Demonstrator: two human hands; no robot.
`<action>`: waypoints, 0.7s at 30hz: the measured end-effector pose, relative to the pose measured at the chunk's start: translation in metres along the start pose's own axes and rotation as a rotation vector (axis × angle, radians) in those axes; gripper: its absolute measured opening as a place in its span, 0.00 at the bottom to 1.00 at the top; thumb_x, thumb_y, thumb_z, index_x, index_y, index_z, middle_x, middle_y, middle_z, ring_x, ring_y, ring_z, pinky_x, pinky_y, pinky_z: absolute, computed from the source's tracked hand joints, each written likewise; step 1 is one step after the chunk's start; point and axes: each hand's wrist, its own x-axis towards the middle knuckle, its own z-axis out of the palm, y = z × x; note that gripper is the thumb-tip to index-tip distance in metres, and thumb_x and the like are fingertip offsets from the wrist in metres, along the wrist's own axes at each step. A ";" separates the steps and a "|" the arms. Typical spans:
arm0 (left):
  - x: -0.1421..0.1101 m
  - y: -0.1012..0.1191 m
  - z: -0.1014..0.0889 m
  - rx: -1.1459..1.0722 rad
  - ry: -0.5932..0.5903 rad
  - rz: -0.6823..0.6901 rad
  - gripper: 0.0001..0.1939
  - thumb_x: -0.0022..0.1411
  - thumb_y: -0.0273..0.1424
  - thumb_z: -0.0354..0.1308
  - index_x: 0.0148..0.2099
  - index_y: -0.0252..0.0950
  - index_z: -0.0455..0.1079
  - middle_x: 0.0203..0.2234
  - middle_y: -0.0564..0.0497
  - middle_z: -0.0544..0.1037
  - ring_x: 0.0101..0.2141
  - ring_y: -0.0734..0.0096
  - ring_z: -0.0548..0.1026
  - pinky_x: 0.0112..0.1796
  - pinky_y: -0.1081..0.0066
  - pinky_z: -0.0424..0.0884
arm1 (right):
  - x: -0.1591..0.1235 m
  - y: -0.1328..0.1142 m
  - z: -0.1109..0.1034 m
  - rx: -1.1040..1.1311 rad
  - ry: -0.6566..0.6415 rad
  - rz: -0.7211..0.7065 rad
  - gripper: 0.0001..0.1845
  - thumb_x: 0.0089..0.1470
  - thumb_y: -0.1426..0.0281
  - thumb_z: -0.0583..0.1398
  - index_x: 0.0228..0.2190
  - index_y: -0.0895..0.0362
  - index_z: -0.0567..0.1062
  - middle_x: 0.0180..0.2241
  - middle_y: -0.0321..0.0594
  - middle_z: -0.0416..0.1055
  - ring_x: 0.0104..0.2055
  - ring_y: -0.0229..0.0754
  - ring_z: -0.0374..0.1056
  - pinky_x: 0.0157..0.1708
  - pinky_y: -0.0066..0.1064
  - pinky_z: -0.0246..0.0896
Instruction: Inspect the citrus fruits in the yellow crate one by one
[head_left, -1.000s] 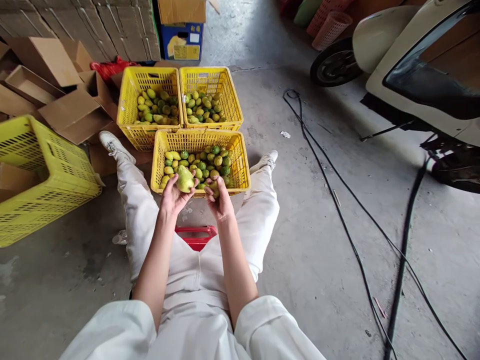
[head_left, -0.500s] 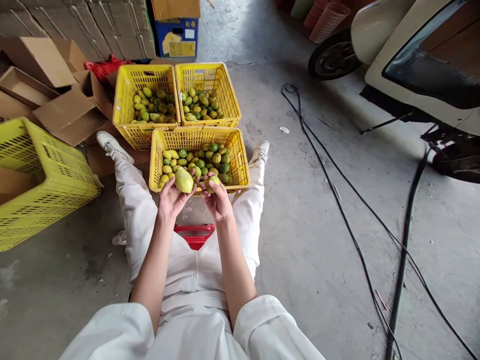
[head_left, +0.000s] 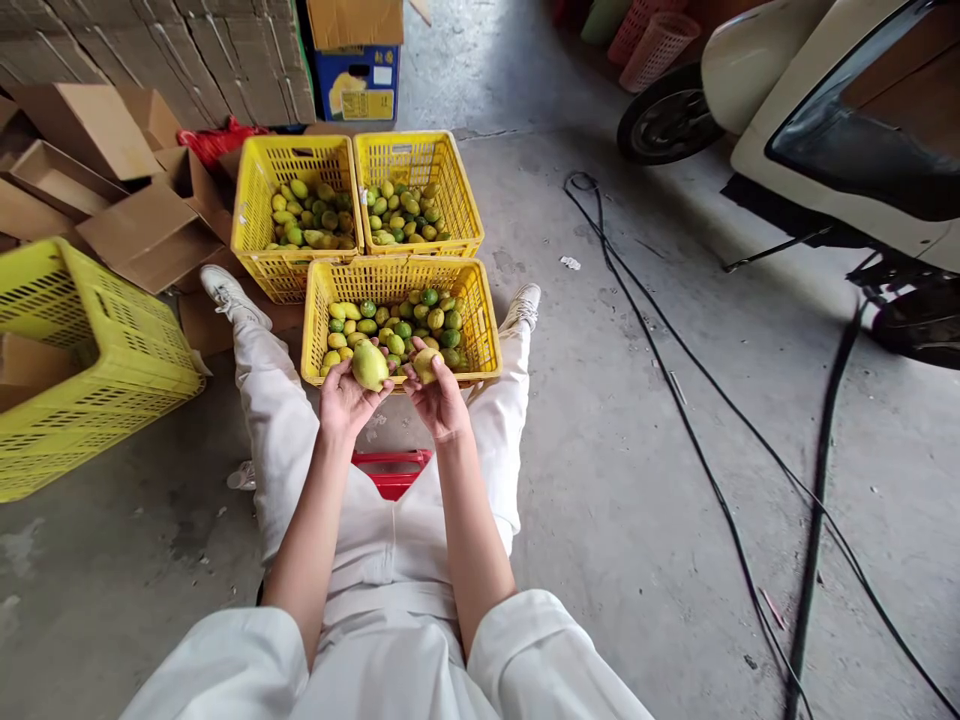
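Two fruits up, one to each side, right over the near edge of the front crate (head_left: pixel 484 310)! The left hand (head_left: pixel 346 402) has its palm turned upward, cradling a large fruit (head_left: pixel 370 366) with fingers curled around its underside. Across a narrow gap, the right hand (head_left: pixel 441 403) is grasping a smaller fruit (head_left: pixel 427 365), thumb laid along its near side and fingers behind.

The step in play? My call is a close look, the pair being weighed up one against the other (a judgement from how they are presented, nothing firmer). What the next move calls for, I'd say, is a light but sure grip on both, and enough lift to clear that near rim if either fruit is to travel.

And look at them! The large one is pale yellow-green, plump at the base and tapering toward the top, rather pear-like; the smaller one is yellower and rounder, partly covered by the thumb. What kind they are, I can't tell. Below, the loose fruit (head_left: pixel 421 318) in the front crate runs from bright yellow to deep green, many pieces looking smaller than the big one. Just behind stand the rear-left crate (head_left: pixel 289 268) and the rear-right crate (head_left: pixel 463 190), both bearing similar fruit.
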 end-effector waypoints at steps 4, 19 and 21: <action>0.000 -0.002 -0.003 0.075 -0.037 -0.025 0.14 0.66 0.28 0.49 0.51 0.36 0.71 0.41 0.44 0.78 0.39 0.64 0.77 0.34 0.67 0.74 | 0.001 0.002 -0.001 0.043 0.019 -0.032 0.14 0.47 0.74 0.67 0.36 0.51 0.71 0.32 0.30 0.70 0.22 0.29 0.57 0.14 0.17 0.50; -0.004 0.006 0.003 -0.015 -0.069 -0.109 0.25 0.72 0.43 0.38 0.48 0.33 0.71 0.32 0.45 0.70 0.26 0.73 0.67 0.14 0.82 0.61 | 0.001 -0.003 0.005 0.033 -0.053 0.017 0.11 0.56 0.63 0.59 0.43 0.48 0.73 0.36 0.32 0.74 0.29 0.34 0.67 0.31 0.25 0.68; -0.006 0.005 0.004 -0.011 -0.070 -0.100 0.25 0.72 0.42 0.38 0.47 0.32 0.71 0.32 0.45 0.70 0.27 0.73 0.67 0.14 0.82 0.61 | 0.001 -0.003 0.007 0.060 -0.067 0.001 0.09 0.57 0.63 0.60 0.40 0.49 0.72 0.32 0.31 0.71 0.26 0.32 0.63 0.27 0.23 0.65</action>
